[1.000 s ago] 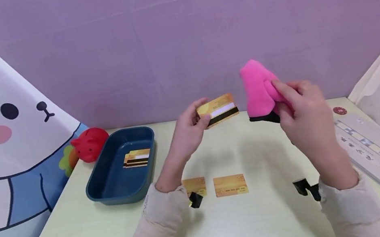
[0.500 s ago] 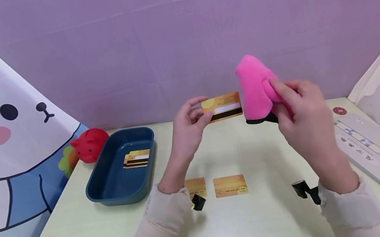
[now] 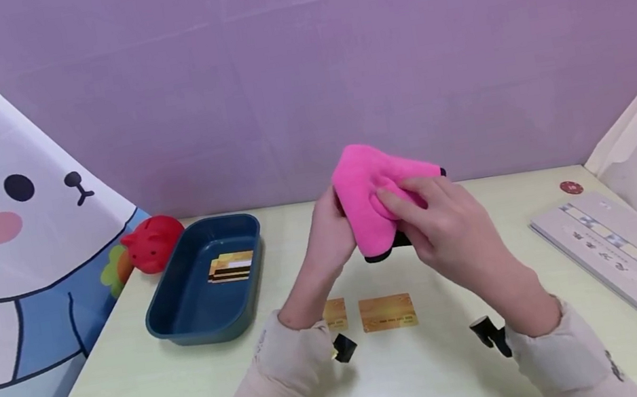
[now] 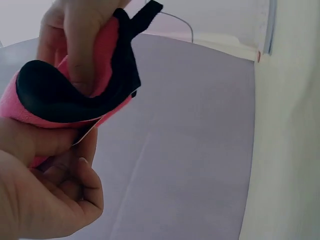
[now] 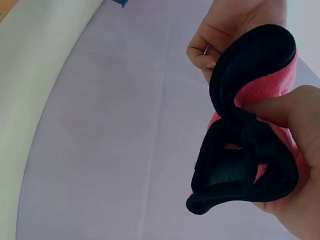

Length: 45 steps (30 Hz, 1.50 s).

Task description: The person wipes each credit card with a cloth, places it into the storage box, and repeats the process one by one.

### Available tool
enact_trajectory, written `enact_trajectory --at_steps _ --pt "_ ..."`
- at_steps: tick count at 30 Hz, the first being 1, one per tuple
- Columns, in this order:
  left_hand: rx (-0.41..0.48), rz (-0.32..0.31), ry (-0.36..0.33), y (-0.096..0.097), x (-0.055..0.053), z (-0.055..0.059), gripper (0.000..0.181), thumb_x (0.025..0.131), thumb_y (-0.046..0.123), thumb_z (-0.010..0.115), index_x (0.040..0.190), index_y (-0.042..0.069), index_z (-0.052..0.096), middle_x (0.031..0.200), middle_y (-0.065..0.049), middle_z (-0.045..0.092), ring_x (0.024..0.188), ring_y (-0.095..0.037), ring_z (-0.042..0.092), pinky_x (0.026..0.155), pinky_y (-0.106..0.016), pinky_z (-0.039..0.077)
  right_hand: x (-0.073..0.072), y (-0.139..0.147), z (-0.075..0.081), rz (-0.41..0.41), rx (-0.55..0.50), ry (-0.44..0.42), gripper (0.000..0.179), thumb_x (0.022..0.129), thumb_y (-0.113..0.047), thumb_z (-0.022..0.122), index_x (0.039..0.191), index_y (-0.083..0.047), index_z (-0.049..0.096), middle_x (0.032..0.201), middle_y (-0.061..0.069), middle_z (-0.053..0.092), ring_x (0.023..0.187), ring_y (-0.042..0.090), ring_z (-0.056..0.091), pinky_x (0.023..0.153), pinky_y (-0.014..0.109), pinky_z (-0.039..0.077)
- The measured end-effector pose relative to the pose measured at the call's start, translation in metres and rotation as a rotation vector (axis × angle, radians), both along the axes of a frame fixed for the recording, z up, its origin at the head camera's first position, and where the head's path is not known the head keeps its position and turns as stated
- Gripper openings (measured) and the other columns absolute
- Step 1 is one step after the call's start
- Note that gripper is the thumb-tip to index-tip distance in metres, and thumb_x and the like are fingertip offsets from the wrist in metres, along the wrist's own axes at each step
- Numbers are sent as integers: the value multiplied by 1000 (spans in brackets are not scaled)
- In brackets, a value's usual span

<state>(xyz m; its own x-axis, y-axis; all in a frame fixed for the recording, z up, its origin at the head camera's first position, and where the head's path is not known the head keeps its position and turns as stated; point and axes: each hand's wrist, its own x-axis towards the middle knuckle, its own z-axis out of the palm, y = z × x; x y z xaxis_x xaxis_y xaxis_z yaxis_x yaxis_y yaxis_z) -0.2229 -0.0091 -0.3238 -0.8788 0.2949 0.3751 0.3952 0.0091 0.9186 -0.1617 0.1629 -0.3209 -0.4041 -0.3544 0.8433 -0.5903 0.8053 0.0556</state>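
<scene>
"Where's the pink pouch (image 3: 356,203)?"

"Above the table (image 3: 420,382), well apart from the blue tray (image 3: 153,326); the right hand (image 3: 459,232) pinches its middle; the left hand (image 3: 330,234) pinches a thin card (image 4: 88,132) against it."

"Its make?"

"Fuzzy cloth, black-edged, bent to a blunt corner; that corner points up-left; its long axis slants down-right, its mouth gaping that way."

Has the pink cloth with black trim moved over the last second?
Yes, the pink cloth has moved left in the head view, nearer the blue tray, and slightly down.
</scene>
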Motion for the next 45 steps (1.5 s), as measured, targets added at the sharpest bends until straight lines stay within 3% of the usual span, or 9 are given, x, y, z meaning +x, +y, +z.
enact_trajectory --at_steps 5,7,12,15,21,26,33,39,45 --pt "6 -29 -93 0 1 4 34 93 -8 54 126 2 57 89 -7 57 75 -15 49 62 -24 41 -1 1 0 -47 -14 8 40 84 -1 74 122 -15 73 110 19 66 83 39 62 61 45 49" --pt "3 -32 -122 0 2 7 43 92 -13 49 132 3 55 91 -9 62 75 -14 51 60 -23 40 -1 2 -1 -64 -29 14 42 82 1 76 120 -16 74 111 18 67 82 39 61 60 45 48" --pt "2 -39 -153 -4 1 11 38 95 -11 52 131 0 55 107 -22 72 87 -16 65 76 -26 54 -3 8 -1 -100 -45 -4 40 82 0 77 120 -16 74 114 19 67 83 40 62 63 48 50" --pt "1 -53 -152 -8 0 12 31 96 -5 59 126 0 57 105 -25 72 88 -19 69 82 -31 56 -3 13 0 -132 -51 -35 41 84 -2 76 122 -16 73 114 20 68 85 41 63 65 50 52" --pt "-6 -54 -168 -18 -2 18 32 94 3 67 126 7 61 94 -11 72 82 -14 61 74 -25 48 -3 23 4 -190 -81 -92 38 87 -1 71 122 -13 73 110 23 69 89 42 64 68 53 54" --pt "-7 -72 -160 -25 -3 23 32 95 4 66 126 8 61 85 1 67 77 -18 55 69 -27 43 -1 32 8 -253 -119 -113 34 88 1 65 119 -8 74 105 23 67 91 42 62 67 55 53" --pt "12 -112 -148 -30 -3 27 33 95 4 66 127 8 60 83 5 68 77 -20 54 70 -26 44 0 43 12 -307 -178 -146 37 87 4 59 120 -6 72 105 22 66 94 41 59 64 55 51" --pt "41 -102 -161 -34 -3 28 34 95 6 67 128 10 60 85 6 71 82 -23 55 70 -25 44 -1 51 13 -341 -212 -182 38 88 2 59 124 -7 71 106 23 65 95 41 58 67 55 49" --pt "62 -85 -146 -31 -4 27 33 95 6 67 127 10 60 85 6 71 79 -20 53 69 -26 43 8 51 22 -316 -302 -102 35 91 -3 60 123 -9 72 108 25 66 99 43 58 74 56 46"
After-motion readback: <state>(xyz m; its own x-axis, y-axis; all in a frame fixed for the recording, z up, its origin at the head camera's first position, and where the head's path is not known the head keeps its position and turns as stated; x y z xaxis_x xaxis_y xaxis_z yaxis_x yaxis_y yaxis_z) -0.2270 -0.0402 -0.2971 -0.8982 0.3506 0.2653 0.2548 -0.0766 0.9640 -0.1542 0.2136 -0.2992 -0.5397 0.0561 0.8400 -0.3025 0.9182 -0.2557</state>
